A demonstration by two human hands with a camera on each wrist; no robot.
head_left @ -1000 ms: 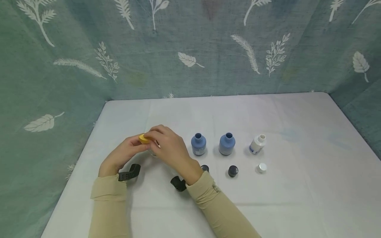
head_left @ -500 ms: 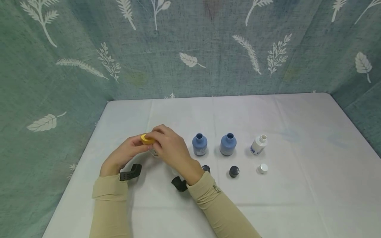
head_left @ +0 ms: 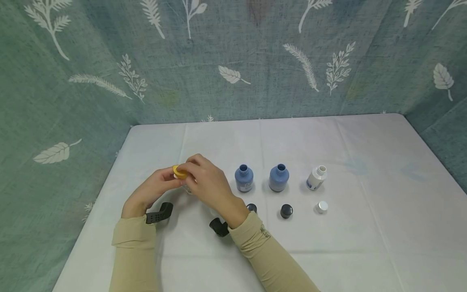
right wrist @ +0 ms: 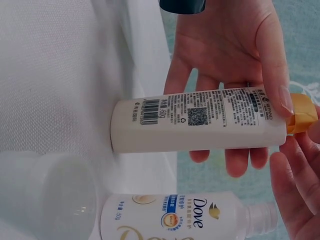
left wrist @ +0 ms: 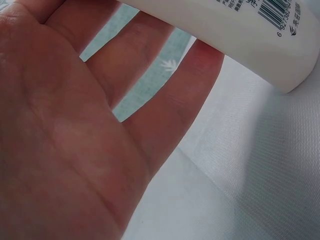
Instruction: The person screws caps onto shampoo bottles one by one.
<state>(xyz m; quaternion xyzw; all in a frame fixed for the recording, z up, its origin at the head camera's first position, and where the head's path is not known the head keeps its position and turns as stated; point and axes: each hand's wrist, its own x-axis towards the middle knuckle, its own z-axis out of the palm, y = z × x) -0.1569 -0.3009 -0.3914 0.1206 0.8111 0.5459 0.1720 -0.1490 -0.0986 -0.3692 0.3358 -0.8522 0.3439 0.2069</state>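
My left hand holds a white bottle with small print and a barcode, its fingers behind the bottle and its thumb near the neck. On top sits a yellow cap, which my right hand pinches between thumb and fingers. In the right wrist view the cap is at the bottle's neck, and fingertips of the right hand come in from the edge. Right beside them stands a white Dove bottle with a bare threaded neck, mostly hidden by the right hand in the head view.
To the right stand two uncapped blue bottles and an uncapped white bottle. In front of them lie black caps and a white cap. A translucent white cup-like piece is close to the right wrist.
Both hands stay in nearly the same place. The yellow cap has turned and tilted slightly under the right hand's fingers.
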